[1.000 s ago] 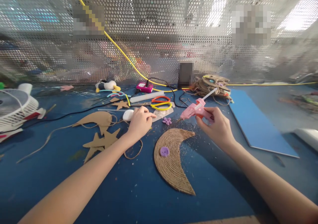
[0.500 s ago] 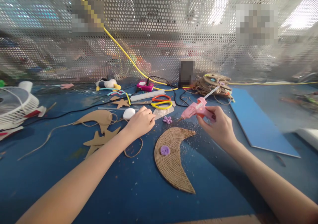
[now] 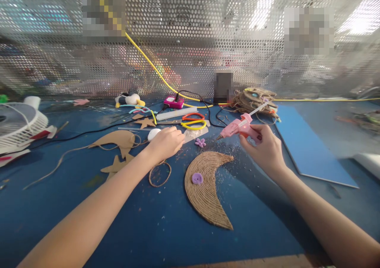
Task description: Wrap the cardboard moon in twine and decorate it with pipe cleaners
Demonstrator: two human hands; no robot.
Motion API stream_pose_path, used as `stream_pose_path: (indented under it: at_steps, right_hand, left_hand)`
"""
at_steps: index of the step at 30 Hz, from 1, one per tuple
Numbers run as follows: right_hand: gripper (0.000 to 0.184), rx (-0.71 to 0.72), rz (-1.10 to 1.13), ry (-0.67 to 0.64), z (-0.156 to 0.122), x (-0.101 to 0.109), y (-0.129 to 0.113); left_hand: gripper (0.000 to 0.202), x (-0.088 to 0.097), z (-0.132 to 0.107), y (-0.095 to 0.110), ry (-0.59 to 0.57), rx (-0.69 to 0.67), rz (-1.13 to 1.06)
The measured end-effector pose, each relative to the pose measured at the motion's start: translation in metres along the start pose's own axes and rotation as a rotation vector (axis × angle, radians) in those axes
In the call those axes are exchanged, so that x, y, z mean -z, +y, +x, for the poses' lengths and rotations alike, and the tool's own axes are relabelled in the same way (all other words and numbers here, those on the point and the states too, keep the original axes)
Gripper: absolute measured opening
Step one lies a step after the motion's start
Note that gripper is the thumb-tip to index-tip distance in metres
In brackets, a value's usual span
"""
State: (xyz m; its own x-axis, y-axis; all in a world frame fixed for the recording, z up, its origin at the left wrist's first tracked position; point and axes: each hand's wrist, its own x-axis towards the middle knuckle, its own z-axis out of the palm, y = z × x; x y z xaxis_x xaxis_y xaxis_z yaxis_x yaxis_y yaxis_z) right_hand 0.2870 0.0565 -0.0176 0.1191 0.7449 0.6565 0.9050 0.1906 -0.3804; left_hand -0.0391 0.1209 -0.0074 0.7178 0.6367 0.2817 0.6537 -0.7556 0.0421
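My right hand point(image 3: 265, 151) is closed round a pink glue gun point(image 3: 237, 127), its nozzle pointing left and down above the table. A twine-wrapped crescent point(image 3: 208, 189) lies below it with a purple button point(image 3: 197, 178) on its left side. My left hand point(image 3: 166, 142) rests curled on the table next to a small clear bag point(image 3: 194, 134); what its fingers pinch is hidden. A purple flower bead point(image 3: 200, 142) lies between my hands. A loop of twine point(image 3: 160, 173) lies under my left wrist.
Cardboard moon point(image 3: 115, 139) and star cutouts point(image 3: 117, 166), a white egg shape point(image 3: 153, 134), scissors point(image 3: 193, 121), a glue stick point(image 3: 175, 114) and black cables lie behind. A white fan point(image 3: 18, 127) stands at left, a twine pile point(image 3: 253, 99) and blue board point(image 3: 305, 149) at right. A perforated metal screen closes the back.
My right hand has lifted the glue gun slightly up and to the right. My left hand has stayed near the clear bag, shifting a little.
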Motion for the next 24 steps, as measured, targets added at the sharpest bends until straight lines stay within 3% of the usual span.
stream_pose_path:
  at_steps: [5, 9, 24]
  right_hand:
    - [0.037, 0.009, -0.002, -0.010, -0.001, -0.002, 0.002]
    - [0.037, 0.015, 0.004, -0.008, -0.001, -0.002, 0.002]
    - [0.038, 0.010, 0.007, -0.027, -0.002, -0.003, 0.001]
  left_hand:
    - [0.025, 0.004, -0.001, -0.009, -0.062, -0.078, 0.161]
    - [0.018, 0.005, 0.000, -0.013, -0.054, -0.018, 0.059]
    - [0.015, -0.010, 0.008, -0.003, 0.258, 0.179, -0.212]
